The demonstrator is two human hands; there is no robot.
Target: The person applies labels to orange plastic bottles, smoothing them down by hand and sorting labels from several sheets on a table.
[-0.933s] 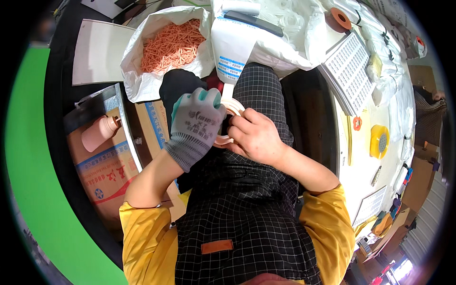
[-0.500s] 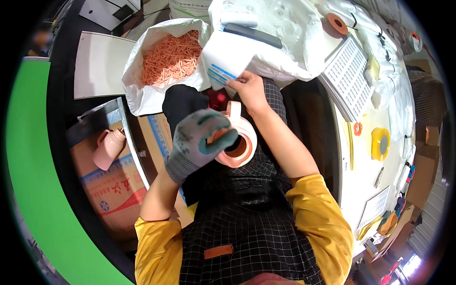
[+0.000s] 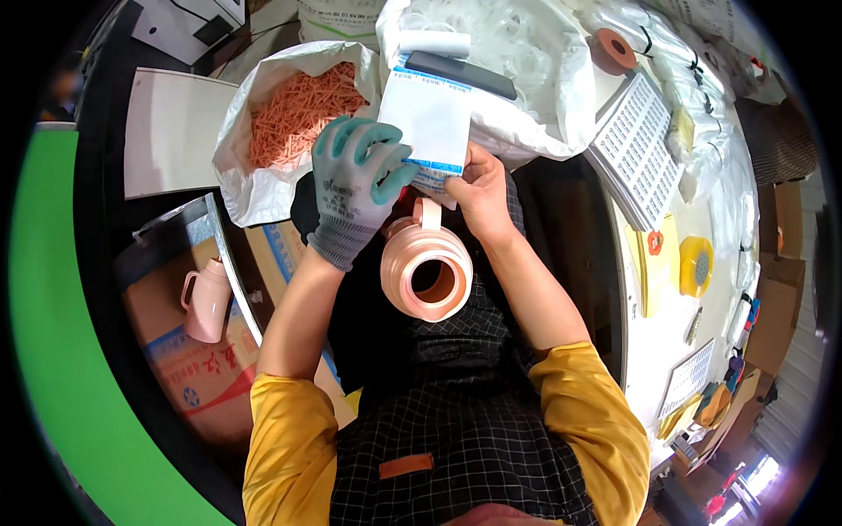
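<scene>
A strip of white labels with blue bands [image 3: 424,123] hangs down past a dark bar [image 3: 460,75]. My left hand [image 3: 355,171], in a grey and teal glove, has its thumb and forefinger at the strip's lower left edge; the other fingers are curled apart. Bare, my right hand [image 3: 481,191] pinches the lower right corner between thumb and finger. Just below both hands, a pink jug body [image 3: 399,263] rests in my lap. Its round open mouth faces up toward me and its handle [image 3: 427,213] points away. Neither hand touches the jug.
A white sack of thin pink sticks [image 3: 303,114] stands at the far left, beside a sack of clear plastic pieces [image 3: 535,79]. Another pink jug [image 3: 208,302] is in the metal-edged box at left. Printed sheets [image 3: 638,145] and yellow tape [image 3: 696,266] lie on the right table.
My left hand has moved from over the jug's mouth up and away to the label strip. The strip hangs straighter, and my right hand has shifted slightly right and nearer.
</scene>
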